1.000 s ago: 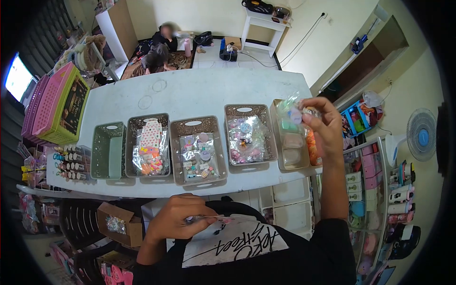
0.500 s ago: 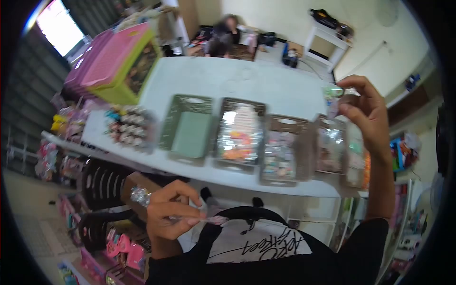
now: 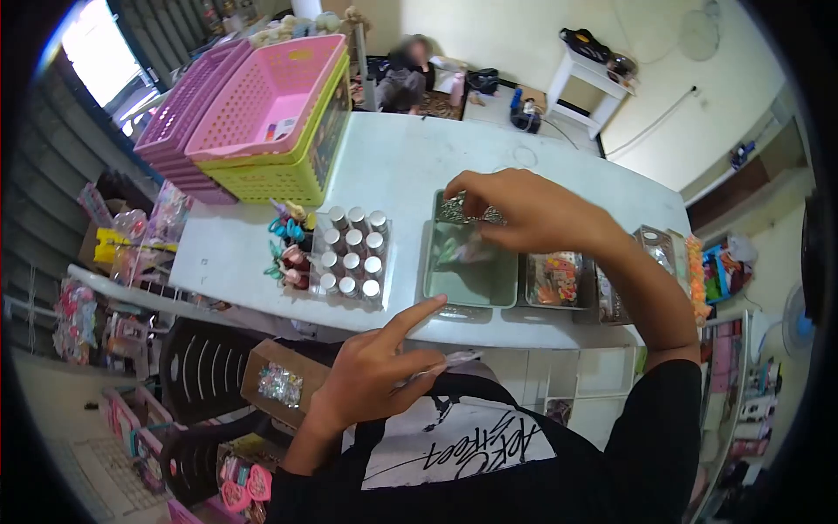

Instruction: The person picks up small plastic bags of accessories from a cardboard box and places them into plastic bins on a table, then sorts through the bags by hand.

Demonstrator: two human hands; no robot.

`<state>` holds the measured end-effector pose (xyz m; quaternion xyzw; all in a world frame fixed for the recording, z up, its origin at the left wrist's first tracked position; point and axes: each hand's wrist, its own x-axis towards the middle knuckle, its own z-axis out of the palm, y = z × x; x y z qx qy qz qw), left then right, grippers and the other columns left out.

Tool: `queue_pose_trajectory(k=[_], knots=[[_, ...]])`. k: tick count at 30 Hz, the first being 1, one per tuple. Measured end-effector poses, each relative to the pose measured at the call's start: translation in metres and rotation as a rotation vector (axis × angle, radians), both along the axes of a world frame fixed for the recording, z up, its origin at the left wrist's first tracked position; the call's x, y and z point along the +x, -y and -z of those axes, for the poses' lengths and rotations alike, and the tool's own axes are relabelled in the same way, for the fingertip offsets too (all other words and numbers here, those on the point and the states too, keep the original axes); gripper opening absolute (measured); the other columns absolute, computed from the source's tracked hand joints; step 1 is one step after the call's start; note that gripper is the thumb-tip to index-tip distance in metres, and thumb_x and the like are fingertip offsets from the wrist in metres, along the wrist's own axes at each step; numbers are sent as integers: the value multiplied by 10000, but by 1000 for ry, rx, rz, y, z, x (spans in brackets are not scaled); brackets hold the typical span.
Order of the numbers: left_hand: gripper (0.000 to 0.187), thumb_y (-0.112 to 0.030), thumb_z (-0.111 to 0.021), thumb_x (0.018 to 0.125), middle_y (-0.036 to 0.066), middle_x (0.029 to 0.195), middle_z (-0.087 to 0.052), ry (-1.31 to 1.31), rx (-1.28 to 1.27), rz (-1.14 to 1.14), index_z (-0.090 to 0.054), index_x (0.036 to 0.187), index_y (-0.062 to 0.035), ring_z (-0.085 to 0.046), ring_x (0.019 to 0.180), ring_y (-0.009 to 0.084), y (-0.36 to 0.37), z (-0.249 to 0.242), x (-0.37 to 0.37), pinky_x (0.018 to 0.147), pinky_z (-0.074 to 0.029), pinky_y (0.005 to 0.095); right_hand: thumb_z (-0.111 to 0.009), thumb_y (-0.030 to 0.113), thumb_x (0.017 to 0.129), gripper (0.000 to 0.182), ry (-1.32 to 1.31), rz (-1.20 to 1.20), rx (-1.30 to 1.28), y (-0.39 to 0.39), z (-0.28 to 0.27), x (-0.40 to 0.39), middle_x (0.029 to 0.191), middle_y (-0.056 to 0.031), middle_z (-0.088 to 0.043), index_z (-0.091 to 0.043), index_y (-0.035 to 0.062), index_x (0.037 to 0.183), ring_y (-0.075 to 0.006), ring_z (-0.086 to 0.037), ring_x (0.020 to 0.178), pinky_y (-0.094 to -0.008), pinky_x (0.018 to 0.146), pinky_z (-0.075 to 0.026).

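My right hand (image 3: 541,214) hangs over a green plastic basket (image 3: 476,291), its curled fingers and thumb apart. Just below the fingertips, inside the basket, is a small packet (image 3: 461,250) with green and pale colours, smeared by motion. In front of the table, near my chest, my left hand (image 3: 371,371) pinches a clear plastic packet (image 3: 460,359) whose contents I cannot make out. Its index finger stretches toward the basket's near edge. Right of the green basket stands another basket of colourful packets (image 3: 559,278), partly behind my right forearm.
A clear rack of white-capped bottles (image 3: 352,253) stands left of the basket. Stacked pink, purple and green crates (image 3: 262,113) occupy the table's far left. A carton of shiny packets (image 3: 281,384) is below left. A person (image 3: 406,74) sits beyond the table.
My right hand has come from the raised right side, where it held small packets, down over the green basket. My left index finger has straightened. The camera view has shifted left.
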<state>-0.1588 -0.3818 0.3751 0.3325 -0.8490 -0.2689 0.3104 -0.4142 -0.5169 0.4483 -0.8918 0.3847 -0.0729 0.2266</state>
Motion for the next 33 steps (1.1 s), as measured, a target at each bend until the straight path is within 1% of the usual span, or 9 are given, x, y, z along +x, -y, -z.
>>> queue_pose_trajectory(k=[1, 3, 7, 9, 13, 17, 22, 25, 33], knots=[[109, -159, -762, 776, 136, 1383, -573, 15, -39, -3, -704, 850, -103, -673, 675, 198, 5, 3, -2, 627, -540, 292, -629, 22, 812, 377, -11, 20, 1, -5, 0, 0, 964, -131, -688, -561, 33, 1182, -287, -675, 916, -399, 796, -528], [92, -155, -759, 774, 136, 1401, -559, 13, -71, 8, -698, 829, -114, -691, 688, 199, 13, 9, -2, 632, -548, 299, -642, 34, 804, 309, 16, 18, -402, -10, 1, 0, 962, -139, -665, -604, 30, 1111, -344, -655, 941, -430, 802, -522], [98, -151, -761, 770, 137, 1407, -552, 17, -4, 61, -698, 835, -112, -691, 690, 197, 20, 8, 3, 628, -546, 299, -581, 30, 792, 221, -48, -124, -153, -20, 0, 4, 956, -156, -673, -670, 0, 992, -352, -661, 908, -455, 811, -526], [103, -151, -764, 770, 135, 1396, -563, -6, -7, 72, -697, 838, -114, -689, 683, 193, 21, 10, 3, 619, -543, 294, -592, 45, 797, 172, -282, -138, -36, -22, 25, 13, 958, -151, -670, -700, -4, 921, -347, -663, 906, -438, 794, -535], [129, -96, -779, 719, 176, 1358, -593, -48, 12, 73, -729, 836, -114, -595, 563, 165, 21, 11, 1, 573, -499, 279, -609, 70, 803, 172, -420, -98, -108, -16, 48, 15, 962, -148, -665, -707, -6, 922, -350, -670, 904, -429, 778, -543], [79, -130, -747, 815, 156, 1241, -624, -217, 70, 25, -689, 845, -85, -624, 626, 161, 12, -2, 1, 597, -500, 282, -630, 141, 868, 202, -98, -52, -220, -30, -2, 10, 974, -175, -685, -681, -13, 988, -338, -685, 920, -405, 782, -545], [83, -69, -662, 904, 144, 947, -669, -627, 253, 52, -683, 872, 5, -585, 674, 134, 20, -8, -22, 614, -460, 268, -690, 223, 913, 317, 499, -21, 437, -65, -52, -14, 899, -141, -714, -592, -5, 1110, -189, -686, 771, -311, 679, -526], [128, -37, -618, 924, 116, 865, -662, -678, 558, 103, -677, 924, 77, -581, 755, 124, 20, -14, -47, 666, -449, 260, -713, 215, 897, 382, 469, -37, 441, -83, -43, -27, 843, -109, -712, -539, 2, 1161, -149, -663, 691, -283, 611, -502], [121, -27, -597, 915, 134, 840, -661, -598, 351, 130, -660, 878, 69, -607, 754, 171, 8, -24, -149, 693, -472, 290, -697, 188, 886, 234, 470, -14, 186, -109, -44, -142, 890, -82, -716, -648, 36, 1057, -171, -685, 745, -294, 601, -498]])
